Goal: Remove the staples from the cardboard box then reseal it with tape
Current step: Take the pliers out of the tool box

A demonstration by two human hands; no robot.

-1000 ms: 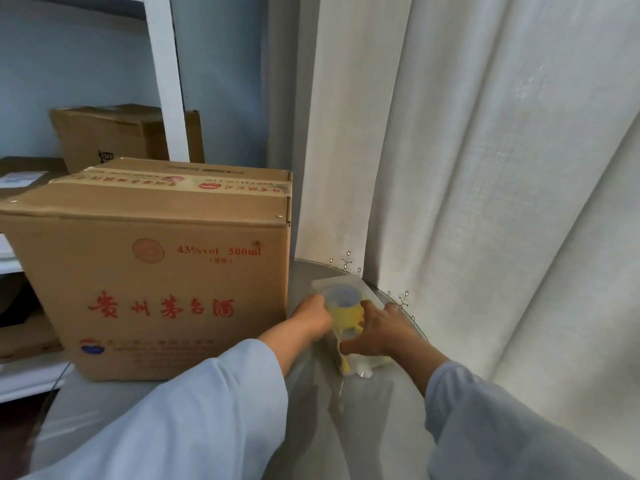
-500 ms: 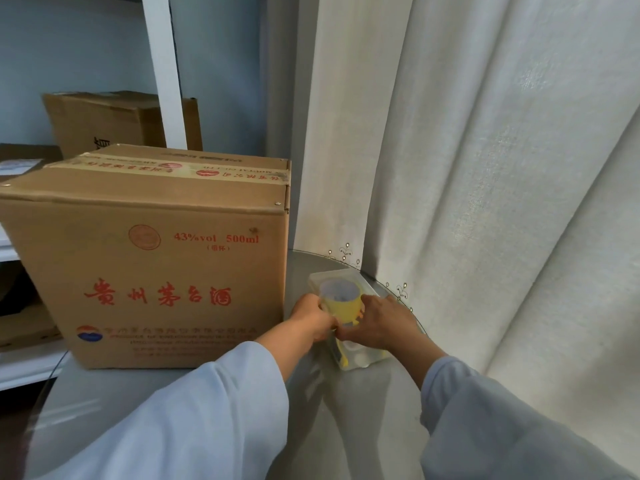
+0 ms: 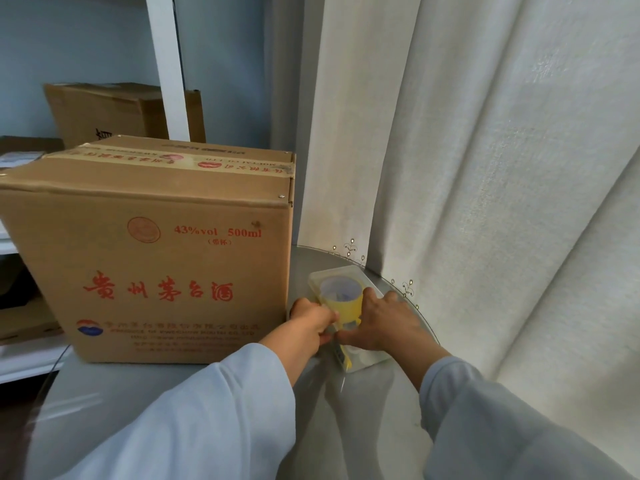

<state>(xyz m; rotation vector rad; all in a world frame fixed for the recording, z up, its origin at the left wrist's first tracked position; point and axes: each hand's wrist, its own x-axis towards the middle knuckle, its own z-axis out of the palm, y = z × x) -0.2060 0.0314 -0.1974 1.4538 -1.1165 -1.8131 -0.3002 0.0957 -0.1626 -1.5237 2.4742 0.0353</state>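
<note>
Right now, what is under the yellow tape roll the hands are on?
A clear plastic tray on the round table. Left hand and right hand hold the tape roll and cover the tray's middle, so its contents stay unclear.

brown box (image 3: 149, 258) w/ red print; yellow tape roll (image 3: 343, 304).

A brown cardboard box (image 3: 149, 251), taped shut, stands upright beside a yellowish tape roll (image 3: 341, 301) over a clear tray (image 3: 363, 362).
</note>
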